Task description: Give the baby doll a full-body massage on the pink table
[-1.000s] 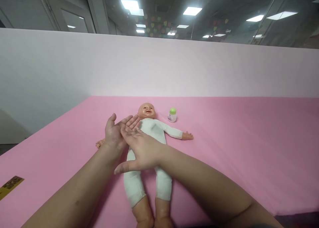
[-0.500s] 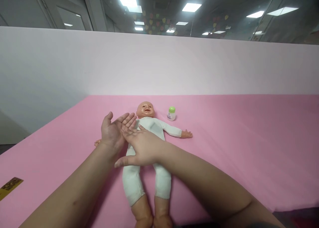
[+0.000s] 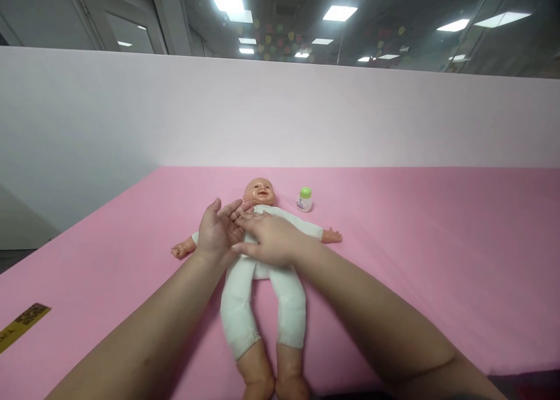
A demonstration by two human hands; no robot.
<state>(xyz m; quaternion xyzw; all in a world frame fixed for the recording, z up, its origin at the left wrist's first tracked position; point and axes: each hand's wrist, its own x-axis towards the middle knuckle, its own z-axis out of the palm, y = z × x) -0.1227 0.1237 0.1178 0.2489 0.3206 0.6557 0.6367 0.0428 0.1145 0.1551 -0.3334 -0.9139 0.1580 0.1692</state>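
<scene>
A baby doll (image 3: 291, 306) with a white cloth body lies face up, its head at the far side and its feet toward me. Above its torso, my left hand (image 3: 217, 231) is palm up with the fingers stretched out. My right hand (image 3: 273, 237) reaches across, palm down, its fingertips against the left hand's fingers. Both hands are open and neither grips anything. They hide much of the doll's chest. Beside the doll's head, on the right, stands a small clear jar (image 3: 304, 200) with a green lid.
Pink cloth (image 3: 420, 242) covers the table under the doll. Behind it rises a white wall panel (image 3: 306, 114) with dark glass above. A yellow and black label (image 3: 24, 327) lies at the left edge.
My hands have drawn closer together and slid right and slightly up over the doll's chest. The doll's left-side arm shows more now. The view has shifted slightly.
</scene>
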